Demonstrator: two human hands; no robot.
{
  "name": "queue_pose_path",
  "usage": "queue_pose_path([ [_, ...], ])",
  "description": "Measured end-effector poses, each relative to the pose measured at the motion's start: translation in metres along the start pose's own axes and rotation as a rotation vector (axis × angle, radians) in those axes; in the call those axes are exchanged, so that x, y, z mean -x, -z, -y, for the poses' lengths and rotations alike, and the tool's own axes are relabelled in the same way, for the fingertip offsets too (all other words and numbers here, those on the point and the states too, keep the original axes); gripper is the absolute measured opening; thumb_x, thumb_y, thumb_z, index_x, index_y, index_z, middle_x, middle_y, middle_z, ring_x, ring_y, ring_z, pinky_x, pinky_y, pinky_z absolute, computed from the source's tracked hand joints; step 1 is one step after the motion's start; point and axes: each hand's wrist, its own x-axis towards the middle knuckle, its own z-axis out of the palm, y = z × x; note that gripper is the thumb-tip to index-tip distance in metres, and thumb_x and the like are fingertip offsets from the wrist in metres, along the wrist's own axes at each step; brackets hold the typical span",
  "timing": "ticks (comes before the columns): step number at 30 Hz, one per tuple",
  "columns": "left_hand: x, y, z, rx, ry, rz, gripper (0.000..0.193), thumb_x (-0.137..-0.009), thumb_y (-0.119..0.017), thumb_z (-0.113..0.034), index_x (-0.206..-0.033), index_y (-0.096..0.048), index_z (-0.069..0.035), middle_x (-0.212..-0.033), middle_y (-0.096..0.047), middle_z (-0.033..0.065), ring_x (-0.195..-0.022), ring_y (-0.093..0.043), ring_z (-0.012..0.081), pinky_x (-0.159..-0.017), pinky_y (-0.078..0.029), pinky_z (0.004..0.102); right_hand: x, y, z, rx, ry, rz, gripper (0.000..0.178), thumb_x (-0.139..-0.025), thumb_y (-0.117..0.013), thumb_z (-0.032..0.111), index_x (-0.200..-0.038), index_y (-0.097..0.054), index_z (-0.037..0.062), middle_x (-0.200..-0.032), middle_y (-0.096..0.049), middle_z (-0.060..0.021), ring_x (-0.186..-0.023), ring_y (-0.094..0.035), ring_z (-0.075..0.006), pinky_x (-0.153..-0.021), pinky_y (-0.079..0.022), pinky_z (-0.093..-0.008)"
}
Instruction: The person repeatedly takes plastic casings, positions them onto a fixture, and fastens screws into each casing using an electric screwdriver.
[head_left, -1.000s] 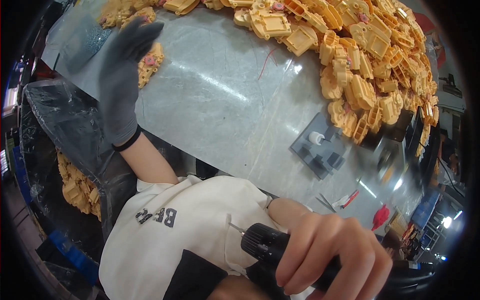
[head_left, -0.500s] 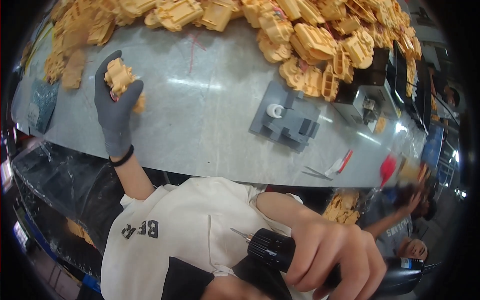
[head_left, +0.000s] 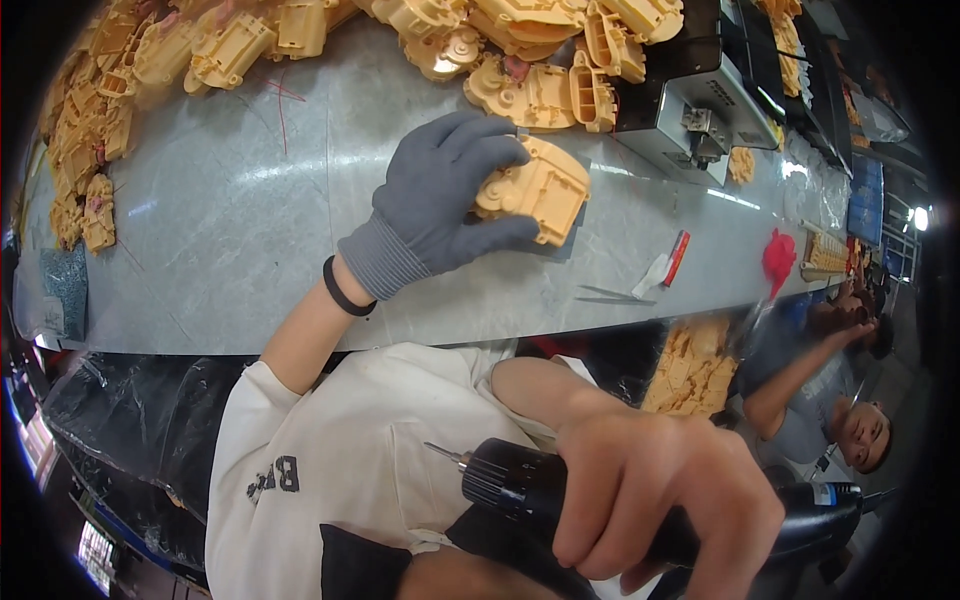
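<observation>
My left hand (head_left: 430, 195), in a grey knit glove, grips a yellow plastic housing (head_left: 550, 192) between thumb and fingers. The housing is over the grey fixture block (head_left: 570, 242), hiding nearly all of it; I cannot tell whether it rests there or hovers. Round moulded shapes show on its side nearest the palm, a squarish frame on the other. My bare right hand (head_left: 670, 490) is wrapped round a black electric screwdriver (head_left: 515, 487), held low against my body. Its thin bit points left, well away from the housing.
Yellow housings (head_left: 540, 95) are heaped along the table's far side and left end. A metal device with a black case (head_left: 690, 110) stands right of the fixture. Tweezers (head_left: 615, 296), a red-and-white tube (head_left: 677, 258) and a pink object (head_left: 779, 260) lie nearer. A co-worker (head_left: 810, 370) is at the right.
My left hand has travelled right across the table with the yellow housing, from the left side to the fixture. The right hand still holds the screwdriver. The view has shifted somewhat.
</observation>
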Motion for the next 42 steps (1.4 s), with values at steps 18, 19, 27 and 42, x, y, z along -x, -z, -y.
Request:
queue_pose_path([
  [18,-0.018,-0.005,-0.032,-0.232,-0.153,0.127,0.069,-0.065,-0.074,-0.038,-0.126,-0.048,-0.017,-0.130,-0.044,0.0138,-0.118,-0.042,0.0356,-0.099,-0.035,0.0454,0.010,0.005,0.028,0.194,-0.075,0.121,0.025,-0.070,-0.056,-0.008,-0.090,-0.052,0.0054,-0.079,-0.064,-0.0090,-0.043,-0.048,-0.0156,-0.042,-0.042,-0.0237],
  [19,-0.014,-0.011,-0.012,-0.359,-0.041,0.224,0.066,-0.067,-0.072,-0.042,-0.124,-0.050,-0.018,-0.128,-0.046,0.0128,-0.118,-0.041,0.0332,-0.101,-0.033,0.0444,0.020,0.033,0.038,0.248,-0.062,0.159,0.044,-0.069,-0.068,-0.006,-0.105,-0.047,0.0066,-0.070,-0.064,-0.0099,-0.048,-0.060,-0.0212,-0.047,-0.052,-0.0292],
  [27,0.024,0.005,-0.015,-0.282,0.031,0.124,0.068,-0.069,-0.074,-0.032,-0.129,-0.047,-0.015,-0.132,-0.041,0.0206,-0.114,-0.046,0.0371,-0.092,-0.041,0.0431,-0.015,0.119,0.143,1.442,0.291,-0.533,0.041,-0.075,-0.060,-0.005,-0.113,-0.045,-0.0029,-0.065,-0.058,-0.0125,-0.049,-0.054,-0.0196,-0.055,-0.049,-0.0341],
  [42,0.040,-0.005,0.011,-0.035,0.119,-0.023,0.067,-0.068,-0.075,-0.031,-0.125,-0.049,-0.006,-0.109,-0.056,0.0140,-0.103,-0.052,0.0306,-0.091,-0.038,0.0398,0.007,0.134,0.099,1.243,-0.046,-0.708,0.036,-0.068,-0.060,-0.008,-0.101,-0.047,-0.0032,-0.060,-0.051,-0.0062,-0.045,-0.049,-0.0149,-0.049,-0.042,-0.0283],
])
